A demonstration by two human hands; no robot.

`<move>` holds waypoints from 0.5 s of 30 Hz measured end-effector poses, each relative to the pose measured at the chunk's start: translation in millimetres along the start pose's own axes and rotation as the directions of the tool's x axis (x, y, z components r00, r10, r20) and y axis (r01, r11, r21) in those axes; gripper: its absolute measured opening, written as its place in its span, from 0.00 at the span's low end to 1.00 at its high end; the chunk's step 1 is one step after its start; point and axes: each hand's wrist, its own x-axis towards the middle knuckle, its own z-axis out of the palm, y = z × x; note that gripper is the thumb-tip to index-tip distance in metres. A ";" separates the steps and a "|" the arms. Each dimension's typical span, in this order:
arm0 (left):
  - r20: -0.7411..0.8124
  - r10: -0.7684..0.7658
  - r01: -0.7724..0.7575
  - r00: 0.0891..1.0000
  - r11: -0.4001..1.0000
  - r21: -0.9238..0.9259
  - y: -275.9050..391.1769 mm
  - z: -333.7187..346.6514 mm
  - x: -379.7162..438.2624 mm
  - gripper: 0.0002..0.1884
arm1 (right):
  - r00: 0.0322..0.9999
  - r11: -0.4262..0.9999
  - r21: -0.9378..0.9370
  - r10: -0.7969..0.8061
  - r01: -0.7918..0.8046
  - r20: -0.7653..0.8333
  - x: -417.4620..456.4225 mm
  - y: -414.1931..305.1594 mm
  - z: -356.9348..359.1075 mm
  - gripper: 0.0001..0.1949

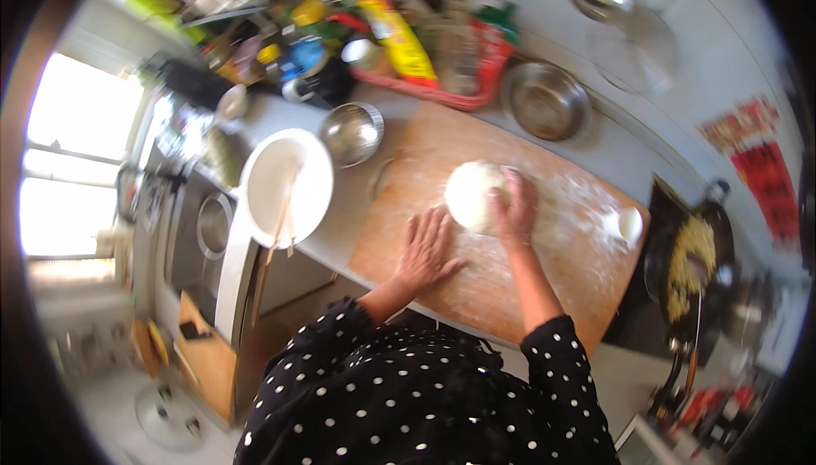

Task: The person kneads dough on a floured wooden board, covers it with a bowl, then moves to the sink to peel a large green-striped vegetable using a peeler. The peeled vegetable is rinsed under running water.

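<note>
A round lump of pale dough sits on a floured wooden board. My right hand rests on the dough's right side, thumb and fingers over its edge. To the lower left of the dough, my left hand lies flat on the board with its fingers spread and nothing in it. Loose white flour is scattered over the board's right part. Near the board's right edge is a small white cup.
Left of the board stand a white bowl with chopsticks and a steel bowl. Another metal bowl and a red basket of packages are behind it. A pan of yellowish food with a utensil is at right.
</note>
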 end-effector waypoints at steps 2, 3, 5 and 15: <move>-0.140 -0.033 0.002 0.990 0.976 -0.219 -7.5 -0.5 23.9 0.42 | 1.000 0.997 0.077 -0.025 0.024 0.015 0.9 6.7 -6.4 0.26; -0.208 -0.044 -0.047 0.977 0.910 -0.413 -4.0 -10.7 37.3 0.40 | 0.999 0.990 0.141 -0.034 0.028 0.040 1.3 4.6 -9.1 0.24; -0.314 -0.155 -0.045 0.936 0.835 -0.548 17.3 -9.7 66.5 0.35 | 0.999 0.990 0.137 -0.031 0.035 -0.036 0.4 -2.3 -4.4 0.21; -0.402 -0.210 0.077 0.891 0.943 -0.323 45.5 9.5 121.6 0.25 | 0.999 1.000 0.020 -0.008 0.007 0.043 10.0 15.7 -8.8 0.18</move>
